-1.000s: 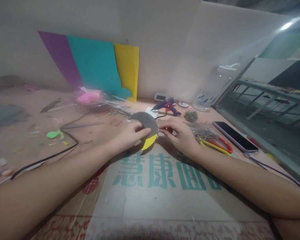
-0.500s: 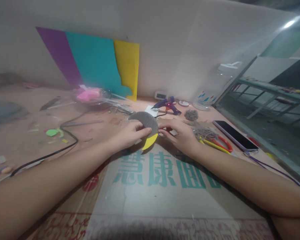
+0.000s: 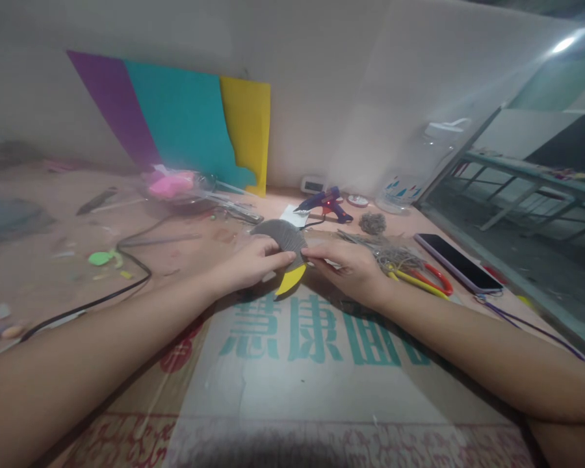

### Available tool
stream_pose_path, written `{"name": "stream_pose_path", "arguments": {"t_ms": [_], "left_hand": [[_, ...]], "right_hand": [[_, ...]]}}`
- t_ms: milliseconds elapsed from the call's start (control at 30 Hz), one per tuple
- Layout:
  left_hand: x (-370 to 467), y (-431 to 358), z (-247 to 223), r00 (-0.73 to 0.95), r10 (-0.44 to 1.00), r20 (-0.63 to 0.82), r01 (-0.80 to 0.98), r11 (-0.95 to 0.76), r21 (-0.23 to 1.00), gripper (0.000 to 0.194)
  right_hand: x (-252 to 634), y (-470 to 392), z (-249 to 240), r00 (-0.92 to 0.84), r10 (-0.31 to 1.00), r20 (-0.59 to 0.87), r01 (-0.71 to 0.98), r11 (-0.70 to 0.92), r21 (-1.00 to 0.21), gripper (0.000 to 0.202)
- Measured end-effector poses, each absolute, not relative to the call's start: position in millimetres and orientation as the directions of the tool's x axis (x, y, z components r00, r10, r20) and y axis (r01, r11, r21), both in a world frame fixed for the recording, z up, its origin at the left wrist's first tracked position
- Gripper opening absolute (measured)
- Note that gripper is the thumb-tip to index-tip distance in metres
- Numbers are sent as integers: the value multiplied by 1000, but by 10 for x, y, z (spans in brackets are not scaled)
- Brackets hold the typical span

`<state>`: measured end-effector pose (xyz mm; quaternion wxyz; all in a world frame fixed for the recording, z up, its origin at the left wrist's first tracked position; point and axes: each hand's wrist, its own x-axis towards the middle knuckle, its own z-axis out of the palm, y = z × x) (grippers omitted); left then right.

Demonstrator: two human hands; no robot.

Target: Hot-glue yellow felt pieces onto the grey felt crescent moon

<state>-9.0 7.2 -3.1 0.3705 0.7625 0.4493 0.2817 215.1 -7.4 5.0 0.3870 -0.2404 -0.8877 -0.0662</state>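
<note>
Thumb and fingers of the left hand (image 3: 251, 262) gripped a gray-and-yellow crescent (image 3: 292, 239); fingertips of the right hand (image 3: 353, 268), their hold unclear, met its right edge. A glue gun (image 3: 332, 203) lay beyond, a phone (image 3: 458, 263) farther right.

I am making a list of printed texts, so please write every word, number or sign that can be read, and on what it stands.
"慧康面": green characters on the printed sheet; the next one is partly hidden by the right forearm.
Red round mark on the sheet: too blurred.
White device, screen: too small.
Bottle: coloured marks, no readable words.
</note>
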Motion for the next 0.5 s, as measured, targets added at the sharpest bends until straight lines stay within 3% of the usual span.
{"name": "stream_pose_path", "arguments": {"t_ms": [200,367,500], "left_hand": [[-87,54,-3,416,902,119,486,-331,809,44],[-70,27,42,360,930,78,405,-231,885,35],[-72,36,44,395,914,95,390,-261,883,33]], "right_hand": [[2148,-76,44,-580,387,717,478,874,-85,21],[2133,-140,110,-574,498,650,484,847,-221,29],[2123,-173,144,-533,556,638,491,817,-302,21]]}}
